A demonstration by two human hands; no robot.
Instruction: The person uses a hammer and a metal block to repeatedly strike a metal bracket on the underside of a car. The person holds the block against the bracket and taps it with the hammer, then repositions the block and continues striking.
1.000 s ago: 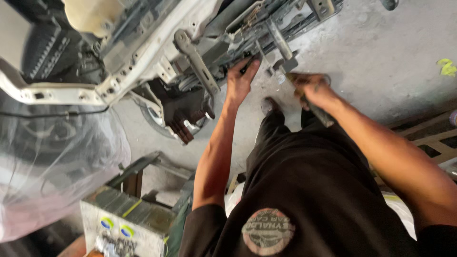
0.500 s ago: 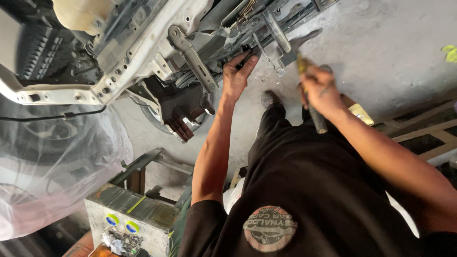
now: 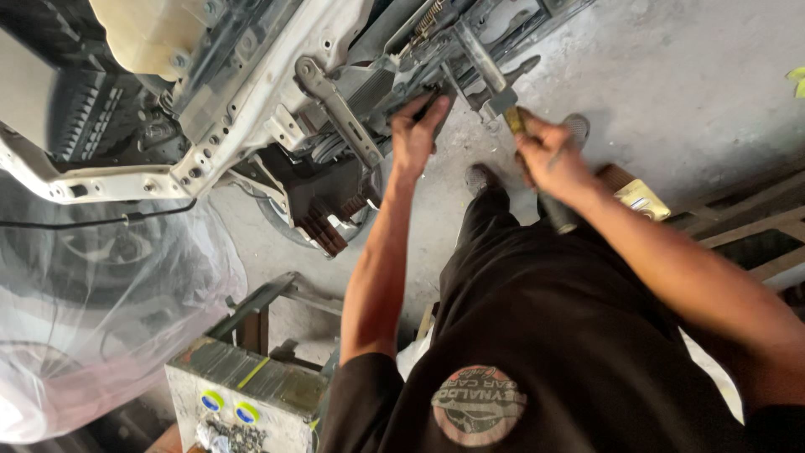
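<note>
The left hand [image 3: 413, 134] is raised against the underside metalwork of the stripped white vehicle frame [image 3: 243, 126], fingers extended and pressed on a dark part beside the grey metal bracket [image 3: 480, 59]; whether the fingers close around anything cannot be told. The right hand [image 3: 549, 155] is closed in a full fist around a tool with a dark handle [image 3: 558, 210]; the handle end projects below the wrist and a short yellowish shank shows above the knuckles, its tip just beside the lower end of the bracket. Compared with half a second ago, the right hand has moved up and toward the bracket, bringing the tool's upper end from clear of the metalwork to close against it. The left hand keeps its place on the same part. A second ago the right hand lay lower, near the floor. Below the right forearm a small yellow and brown box [image 3: 637, 195] lies on the grey concrete floor [image 3: 688, 92]. A battered box with round yellow-ringed marks [image 3: 239, 398] stands at lower left, beside clear plastic sheeting [image 3: 109, 319].
</note>
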